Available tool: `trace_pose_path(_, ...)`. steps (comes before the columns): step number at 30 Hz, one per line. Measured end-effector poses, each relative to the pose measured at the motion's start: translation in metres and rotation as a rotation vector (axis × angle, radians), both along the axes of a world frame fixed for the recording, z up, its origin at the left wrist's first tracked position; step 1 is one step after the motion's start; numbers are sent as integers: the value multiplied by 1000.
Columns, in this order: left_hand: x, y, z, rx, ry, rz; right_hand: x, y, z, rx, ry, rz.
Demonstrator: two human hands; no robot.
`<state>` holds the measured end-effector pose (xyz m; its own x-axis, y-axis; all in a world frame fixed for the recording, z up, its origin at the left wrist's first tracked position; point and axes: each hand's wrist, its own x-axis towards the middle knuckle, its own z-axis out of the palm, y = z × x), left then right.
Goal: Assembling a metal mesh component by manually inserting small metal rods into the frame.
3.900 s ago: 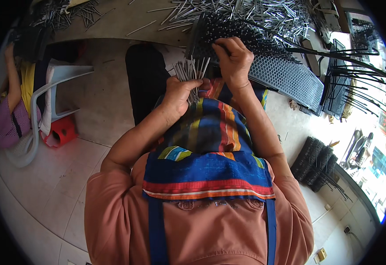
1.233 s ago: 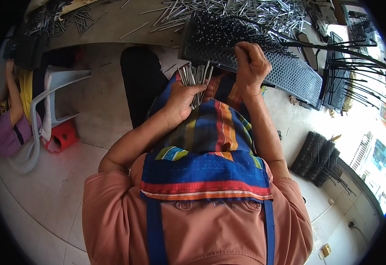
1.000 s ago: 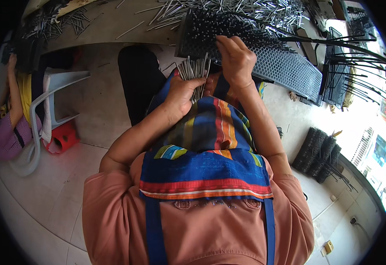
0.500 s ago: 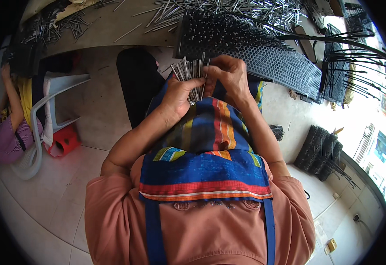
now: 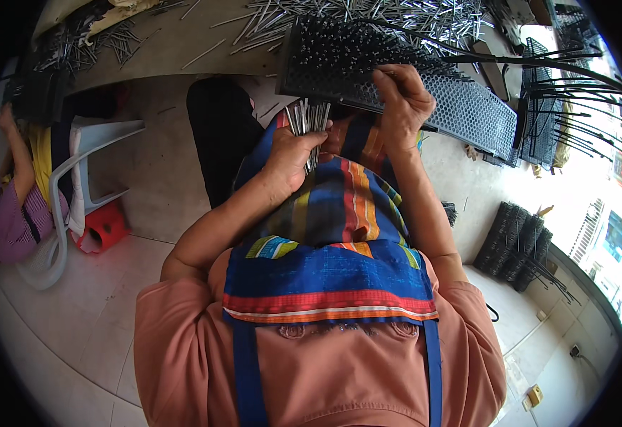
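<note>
Loose rods point(image 5: 425, 13) lie beyond the holed tray point(image 5: 471, 117); the left hand point(image 5: 291, 151) grips a rod bundle point(image 5: 306, 119), partly hiding it; whether the pinched right hand point(image 5: 405, 110) holds anything I cannot tell.

Left hand point(image 5: 291, 147) curled tight — right hand point(image 5: 404, 108) pinched, held farther forward.

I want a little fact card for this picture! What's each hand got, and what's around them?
Left hand: holds a bundle of thin silvery rods
Right hand: bunched, in front of the panel; too small to tell if it grips anything
Panel: full of round holes; shiny-tipped pieces crowd its far part
Table: many loose rods scattered
Clothes: colourful striped apron
Far left: pale chair, red container
</note>
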<state>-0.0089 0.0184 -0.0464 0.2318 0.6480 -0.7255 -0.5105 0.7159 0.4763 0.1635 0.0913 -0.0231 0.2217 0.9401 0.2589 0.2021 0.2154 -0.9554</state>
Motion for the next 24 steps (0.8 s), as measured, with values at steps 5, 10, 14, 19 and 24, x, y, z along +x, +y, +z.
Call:
trace_pose_path(5,-2,1,1,53,3,-26,-6,5,3,40,-156,41)
trace_pose_path(10,-2,3,4,42,-43,47,-6,5,-4,30,-187,80)
trace_pose_path(14,-3,3,-2,31,8,31,-11,2,-10,58,-385,94)
trace_pose_path(19,-4,5,-1,36,-80,44,-16,2,-6,81,-443,36)
trace_pose_path(24,-5,9,5,7,-129,63,-15,7,-4,55,-665,30)
